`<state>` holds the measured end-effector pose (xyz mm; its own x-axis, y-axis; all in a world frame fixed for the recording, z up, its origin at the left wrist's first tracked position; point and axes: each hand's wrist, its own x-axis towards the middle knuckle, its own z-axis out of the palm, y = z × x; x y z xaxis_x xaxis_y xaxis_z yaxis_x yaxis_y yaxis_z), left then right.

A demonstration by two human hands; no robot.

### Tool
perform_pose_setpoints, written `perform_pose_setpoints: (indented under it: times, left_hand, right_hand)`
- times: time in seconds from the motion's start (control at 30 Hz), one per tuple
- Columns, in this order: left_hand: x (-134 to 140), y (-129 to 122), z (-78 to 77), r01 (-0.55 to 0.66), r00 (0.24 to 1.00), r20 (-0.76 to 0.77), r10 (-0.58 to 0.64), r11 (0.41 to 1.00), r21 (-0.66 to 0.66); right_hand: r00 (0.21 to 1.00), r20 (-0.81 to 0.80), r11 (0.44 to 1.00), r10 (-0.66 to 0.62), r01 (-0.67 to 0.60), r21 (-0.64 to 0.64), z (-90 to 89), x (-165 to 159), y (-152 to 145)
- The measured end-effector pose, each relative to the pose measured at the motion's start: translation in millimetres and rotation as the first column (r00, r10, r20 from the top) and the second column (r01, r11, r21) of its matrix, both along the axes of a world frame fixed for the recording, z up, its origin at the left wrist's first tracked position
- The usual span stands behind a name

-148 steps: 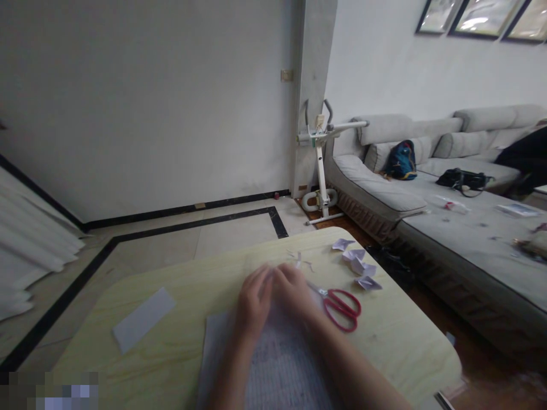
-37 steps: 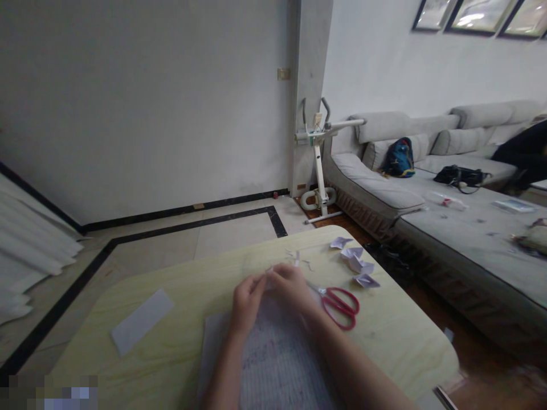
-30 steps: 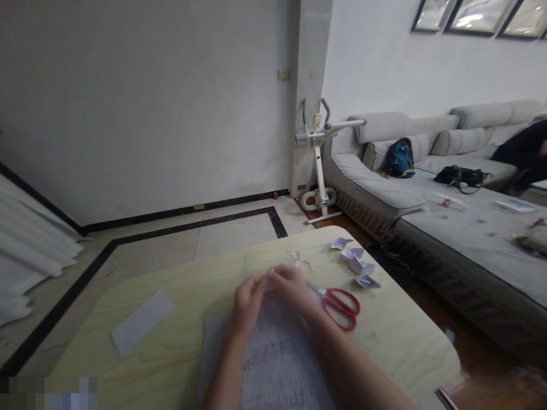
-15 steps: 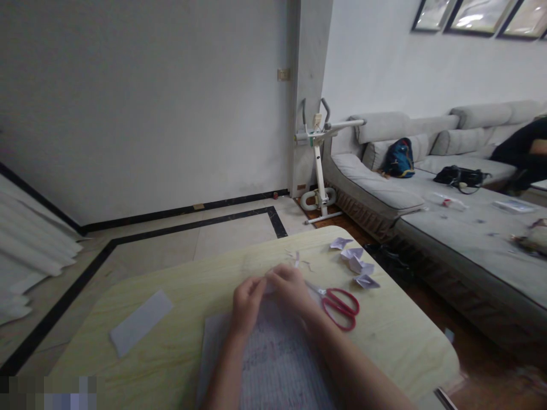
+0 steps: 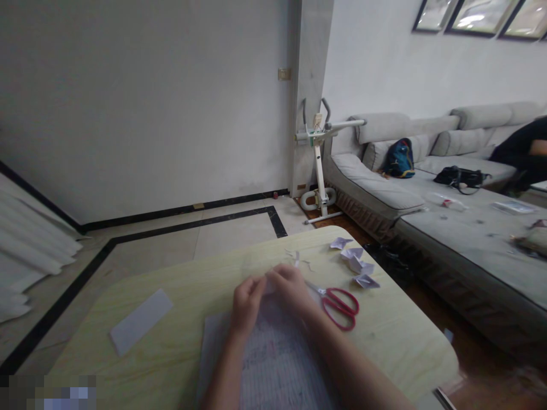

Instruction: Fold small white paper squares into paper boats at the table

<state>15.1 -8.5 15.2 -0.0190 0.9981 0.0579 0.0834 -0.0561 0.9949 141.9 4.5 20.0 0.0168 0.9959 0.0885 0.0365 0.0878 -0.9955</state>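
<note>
Near the middle of the table, my left hand (image 5: 248, 303) and my right hand (image 5: 291, 286) come together with their fingertips pinched. Between them a small piece of pale paper (image 5: 269, 288) shows, mostly covered by the fingers, so its folds cannot be made out. Under my forearms lies a lined, written-on sheet (image 5: 277, 364). Scissors with red handles (image 5: 354, 310) rest just right of my right hand, their blades partly hidden behind it. Several small folded paper shapes (image 5: 362, 266) sit at the far right corner. Thin paper scraps (image 5: 297, 259) lie beyond my fingers.
A blank paper strip (image 5: 142, 322) lies on the left of the light wooden table (image 5: 183, 353). Past the table's right edge stands a grey sofa (image 5: 461, 228) with bags on it, and a person's dark sleeve (image 5: 525, 139). White exercise equipment (image 5: 318, 165) stands by the wall.
Almost nothing differs. Both hands keep their pinch at the same spot, and the scissors and papers stay where they were.
</note>
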Motion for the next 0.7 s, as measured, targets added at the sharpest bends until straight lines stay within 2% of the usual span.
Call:
perform_pose_setpoints:
  times: [0.2, 0.43, 0.6, 0.7]
  left_hand:
    - [-2, -1, -4.2, -0.021, 0.997, -0.077, 0.027, 0.997, 0.078]
    - [-1, 1, -10.9, -0.011, 0.997, -0.07, 0.016, 0.998, 0.069]
    - [-1, 4, -16.7, -0.001, 0.994, -0.111, 0.009, 0.997, 0.077]
    - [-1, 3, -17.7, -0.018, 0.991, -0.13, 0.033, 0.994, 0.111]
  right_hand:
    - [0.999, -0.019, 0.998, -0.031, 0.03, -0.049, -0.2, 2, 2]
    - [0.998, -0.033, 0.998, -0.051, 0.05, -0.023, -5.4, 2, 5]
    - [1.0, 0.018, 1.0, -0.017, 0.017, -0.019, -5.3, -2, 3]
    - [1.0, -0.005, 0.999, -0.007, 0.007, -0.032, -4.8, -2, 3]
